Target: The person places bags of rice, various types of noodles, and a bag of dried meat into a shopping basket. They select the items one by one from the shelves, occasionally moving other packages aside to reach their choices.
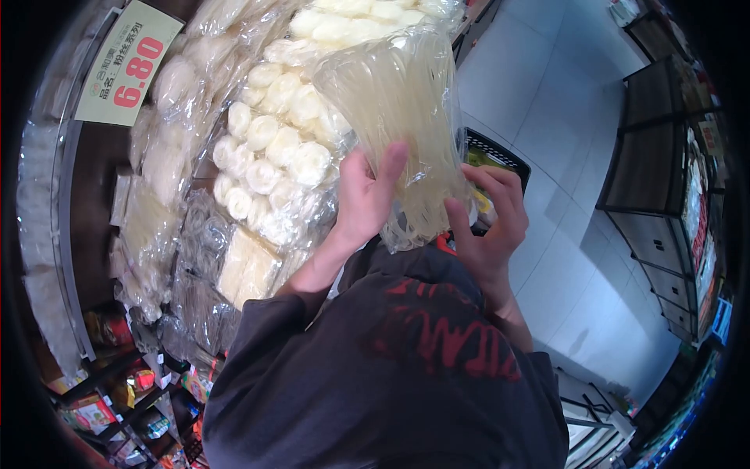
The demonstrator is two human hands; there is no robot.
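In front of my chest is a clear plastic pack of flat, translucent glass noodles (pixel 406 109), tilted with its broad face toward me. My left hand (pixel 367 191) grips its left side, thumb lying over the front and the other fingers hidden behind. At the lower right edge, my right hand (pixel 496 223) has its thumb and fingertips curled against the plastic. Just beyond the right hand, a black basket (pixel 517 166) shows partly, with something green and yellow inside.
Left of me, a display holds white noodle nests (pixel 266 152), a pale yellow block pack (pixel 248 266) and several bagged noodles. A price sign (pixel 129 62) reads 6.80. Grey floor tiles (pixel 547 94) run along the right, beside a dark shelf unit (pixel 652 148).
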